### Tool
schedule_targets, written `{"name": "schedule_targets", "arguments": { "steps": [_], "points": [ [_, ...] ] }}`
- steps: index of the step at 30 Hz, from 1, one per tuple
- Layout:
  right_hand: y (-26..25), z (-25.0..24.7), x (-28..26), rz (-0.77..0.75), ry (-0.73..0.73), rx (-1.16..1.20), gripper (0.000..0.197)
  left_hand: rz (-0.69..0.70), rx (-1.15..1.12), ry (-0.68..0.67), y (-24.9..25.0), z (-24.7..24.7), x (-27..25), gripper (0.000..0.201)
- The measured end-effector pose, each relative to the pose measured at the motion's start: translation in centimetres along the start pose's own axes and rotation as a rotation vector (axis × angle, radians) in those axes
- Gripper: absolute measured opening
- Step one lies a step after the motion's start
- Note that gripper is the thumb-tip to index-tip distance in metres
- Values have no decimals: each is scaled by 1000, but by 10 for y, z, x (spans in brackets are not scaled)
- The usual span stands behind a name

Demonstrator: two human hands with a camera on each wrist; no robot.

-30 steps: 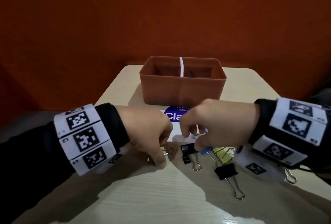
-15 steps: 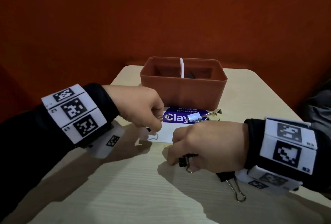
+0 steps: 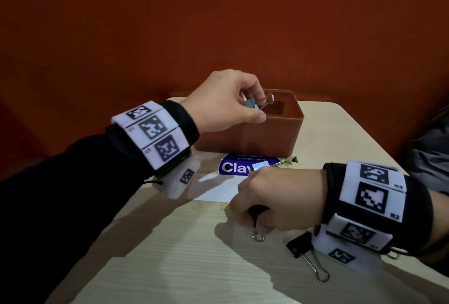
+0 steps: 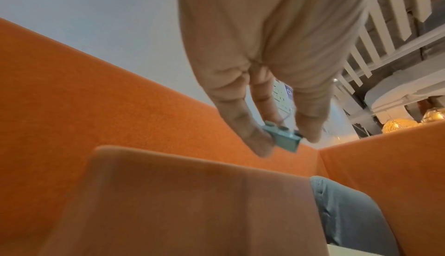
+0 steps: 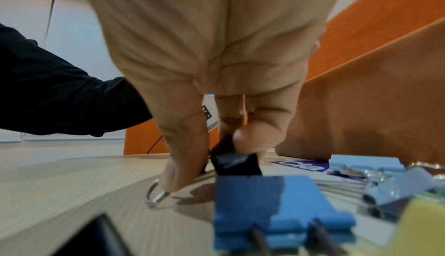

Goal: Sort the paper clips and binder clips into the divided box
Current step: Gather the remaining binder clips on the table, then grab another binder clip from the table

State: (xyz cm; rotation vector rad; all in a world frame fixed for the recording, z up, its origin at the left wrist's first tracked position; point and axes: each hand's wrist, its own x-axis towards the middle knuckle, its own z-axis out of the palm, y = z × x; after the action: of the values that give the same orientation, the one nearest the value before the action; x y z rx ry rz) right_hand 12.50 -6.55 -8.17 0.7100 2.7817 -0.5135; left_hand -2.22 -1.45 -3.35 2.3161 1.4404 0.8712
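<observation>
Raised from the tabletop since half a second ago, the left hand (image 3: 226,102) now hovers over the terracotta divided box (image 3: 272,133), pinching a teal binder clip (image 3: 251,104) between thumb and fingers above the box's left side; which compartment lies beneath it cannot be told. The right hand (image 3: 279,196) stays low on the pale wood table (image 3: 170,267), fingers curled around a small black binder clip (image 3: 257,211) whose wire loop pokes out below the knuckles.

The head view alone shows a second black binder clip (image 3: 300,246) lying beside the right wrist, and the white sheet with a purple label (image 3: 233,167) just in front of the box. The left wrist view shows the teal clip (image 4: 281,139) from below, held at two fingertips over the box's outer wall (image 4: 192,203). Only the right wrist view shows what the hand hides from above: a blue binder clip (image 5: 277,208) close to the lens, a pale blue clip (image 5: 366,163) and a yellow one (image 5: 428,222) at the edge, all on the table beside the gripped black clip (image 5: 234,162).
</observation>
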Motion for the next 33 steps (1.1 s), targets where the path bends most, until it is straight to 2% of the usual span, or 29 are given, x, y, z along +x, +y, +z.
{"name": "schedule_targets", "arguments": {
  "steps": [4,10,12,16,19,24,27,31,33],
  "points": [
    [6,2,-5,34,56,31,13,17,56,112,-2,16,20,23],
    [16,-11,-22,81,268,107,18,91,192,78,-14,22,23,39],
    [23,-28,-33,110,445,138,20,110,196,117,-18,20,17,34],
    [51,-68,-48,188,844,334,19,127,193,153,-19,15,3,11],
    [71,-83,-44,253,984,448,14,84,206,74,-21,18,-5,6],
    [88,-87,-27,341,1035,545,9,47,256,-76,-21,26,-6,9],
    [89,-90,-21,352,1068,526,7,24,252,-217,-20,29,-3,9],
    [90,-90,-13,364,1188,419,5,1,259,-416,-19,39,1,10],
    [93,-87,-9,389,1138,369,6,6,277,-452,-16,43,3,14]
  ]
}}
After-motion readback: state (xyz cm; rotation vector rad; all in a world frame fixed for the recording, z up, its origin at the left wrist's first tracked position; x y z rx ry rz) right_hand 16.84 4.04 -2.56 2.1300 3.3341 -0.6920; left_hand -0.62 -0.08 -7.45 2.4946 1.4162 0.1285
